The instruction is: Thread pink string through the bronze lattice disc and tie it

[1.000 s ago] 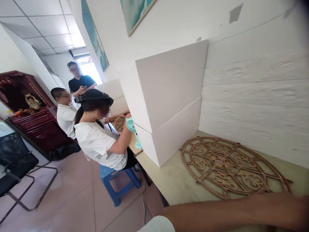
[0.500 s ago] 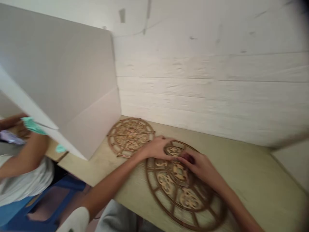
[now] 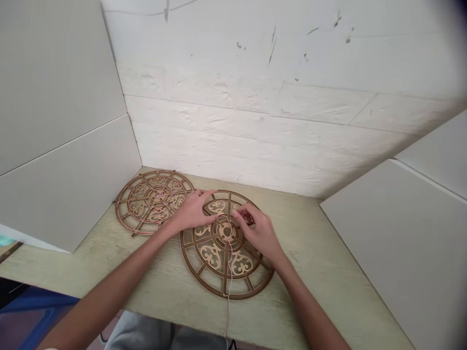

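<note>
Two round laser-cut wooden filigree discs lie flat on a pale wood desk (image 3: pixel 310 253). The far disc (image 3: pixel 153 201) sits by the left panel, with thin pinkish thread crossing its spokes. The near disc (image 3: pixel 207 253) lies partly under both hands. My left hand (image 3: pixel 193 211) rests on its upper left, fingers spread. My right hand (image 3: pixel 255 231) is at its upper right, fingertips gathered close to the surface. A thin pinkish thread (image 3: pixel 229 287) runs from the disc's hub over the desk's front edge. Whether my right fingers pinch it is hidden.
White panels stand on the desk at left (image 3: pixel 54 131) and right (image 3: pixel 401 243), against a white plank-textured wall (image 3: pixel 255 97). Below the desk's front edge are my grey-clad legs (image 3: pixel 146 333) and a blue stool (image 3: pixel 32 311).
The view has swung from the room and seated people onto the desk, bringing both discs to the middle. My hands have moved closer to the near disc's hub, and the thread now shows.
</note>
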The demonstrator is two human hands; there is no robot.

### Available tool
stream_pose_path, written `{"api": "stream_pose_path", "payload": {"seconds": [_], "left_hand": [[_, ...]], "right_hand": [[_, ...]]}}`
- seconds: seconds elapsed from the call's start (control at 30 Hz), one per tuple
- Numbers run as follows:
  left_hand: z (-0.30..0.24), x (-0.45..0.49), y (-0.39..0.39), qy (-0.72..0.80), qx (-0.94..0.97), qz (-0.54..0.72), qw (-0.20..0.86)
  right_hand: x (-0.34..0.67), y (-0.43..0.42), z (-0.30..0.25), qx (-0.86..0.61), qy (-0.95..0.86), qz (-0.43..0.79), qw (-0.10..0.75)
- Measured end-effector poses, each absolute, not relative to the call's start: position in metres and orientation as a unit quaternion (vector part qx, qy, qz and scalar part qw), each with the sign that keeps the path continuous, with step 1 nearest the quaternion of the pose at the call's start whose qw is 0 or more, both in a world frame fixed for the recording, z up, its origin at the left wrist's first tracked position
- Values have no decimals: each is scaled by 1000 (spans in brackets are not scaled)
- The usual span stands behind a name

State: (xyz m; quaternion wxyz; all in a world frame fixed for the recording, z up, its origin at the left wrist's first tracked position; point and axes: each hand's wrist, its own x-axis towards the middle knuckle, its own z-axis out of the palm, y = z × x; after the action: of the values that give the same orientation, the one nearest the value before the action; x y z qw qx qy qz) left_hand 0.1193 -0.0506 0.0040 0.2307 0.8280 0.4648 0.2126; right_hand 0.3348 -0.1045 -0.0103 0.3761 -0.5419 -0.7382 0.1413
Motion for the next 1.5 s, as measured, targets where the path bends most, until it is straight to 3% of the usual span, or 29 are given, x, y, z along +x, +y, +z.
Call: {"api": "stream_pose_path", "payload": {"seconds": [0.13, 0.3, 0.83, 1.2, 1.5], "left_hand": [[5, 119, -52, 477, 821, 215, 228], [6, 119, -52, 474, 825, 221, 214], [12, 128, -61, 536, 810, 211, 107], [14, 132, -64, 580, 786, 203, 66], [20, 134, -68, 592, 773, 217, 65]], "right_hand": [[326, -108, -13, -548, -771, 72, 317], [324, -111, -12, -552, -776, 69, 298], [325, -108, -19, -509, -743, -15, 433], [321, -111, -16, -489, -774, -44, 400], [319, -114, -11, -487, -760, -57, 428]]}}
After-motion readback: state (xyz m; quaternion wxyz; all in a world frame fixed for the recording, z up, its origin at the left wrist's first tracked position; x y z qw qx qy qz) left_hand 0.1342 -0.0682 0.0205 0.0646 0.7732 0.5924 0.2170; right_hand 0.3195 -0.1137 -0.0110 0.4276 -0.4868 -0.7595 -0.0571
